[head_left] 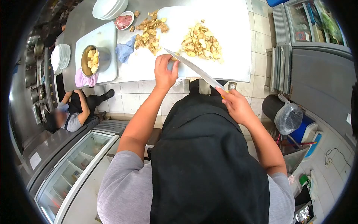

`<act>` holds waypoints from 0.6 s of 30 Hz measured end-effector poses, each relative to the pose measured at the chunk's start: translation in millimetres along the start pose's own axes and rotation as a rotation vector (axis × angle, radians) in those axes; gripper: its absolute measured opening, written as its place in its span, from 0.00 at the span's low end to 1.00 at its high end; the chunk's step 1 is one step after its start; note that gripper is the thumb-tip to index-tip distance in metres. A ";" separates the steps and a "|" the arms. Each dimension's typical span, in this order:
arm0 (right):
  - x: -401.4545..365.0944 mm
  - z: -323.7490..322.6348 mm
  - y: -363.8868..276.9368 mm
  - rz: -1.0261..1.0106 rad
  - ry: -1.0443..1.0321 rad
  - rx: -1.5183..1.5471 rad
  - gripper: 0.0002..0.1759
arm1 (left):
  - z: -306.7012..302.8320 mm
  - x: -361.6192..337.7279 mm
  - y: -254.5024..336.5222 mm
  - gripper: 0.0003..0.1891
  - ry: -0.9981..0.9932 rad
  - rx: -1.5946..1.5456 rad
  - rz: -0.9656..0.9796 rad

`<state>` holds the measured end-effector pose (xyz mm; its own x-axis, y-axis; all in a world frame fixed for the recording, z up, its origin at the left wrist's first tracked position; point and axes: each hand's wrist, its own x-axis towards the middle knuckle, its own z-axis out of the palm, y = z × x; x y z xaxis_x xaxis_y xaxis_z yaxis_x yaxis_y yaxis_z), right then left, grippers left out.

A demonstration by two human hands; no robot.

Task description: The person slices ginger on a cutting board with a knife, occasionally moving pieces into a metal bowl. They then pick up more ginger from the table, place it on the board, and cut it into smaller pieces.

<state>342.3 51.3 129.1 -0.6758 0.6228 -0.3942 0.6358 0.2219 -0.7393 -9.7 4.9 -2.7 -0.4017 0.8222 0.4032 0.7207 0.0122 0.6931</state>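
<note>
My right hand (pixel 235 105) grips the yellow handle of a long knife (pixel 197 70), its blade pointing up and left across the white cutting board (pixel 233 67). Close to the blade's tip, my left hand (pixel 166 73) pinches a small piece of ginger (pixel 175 56) at the board's near edge. Beyond the blade lies a heap of sliced ginger (pixel 202 42). Brown peels and scraps (pixel 148 35) are spread up and left of my left hand. A crumpled blue cloth (pixel 125 49) lies beside the scraps.
Left on another board (pixel 108 35) stands a metal pot (pixel 104 59) of yellow chunks, with a pink cloth (pixel 85 79) by it. A bowl of raw meat (pixel 123 21), white bowls (pixel 110 8) and stacked plates (pixel 61 57) stand around. A person (pixel 76 115) sits at left.
</note>
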 end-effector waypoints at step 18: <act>-9.1 7.6 6.7 -0.012 -0.004 0.007 0.34 | 5.0 -0.4 -0.2 0.17 0.008 -0.025 -0.022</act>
<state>349.9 41.4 123.7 -0.6850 0.6168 -0.3878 0.6250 0.2240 -0.7478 -6.8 7.4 -6.0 -0.4220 0.8173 0.3923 0.6974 0.0162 0.7165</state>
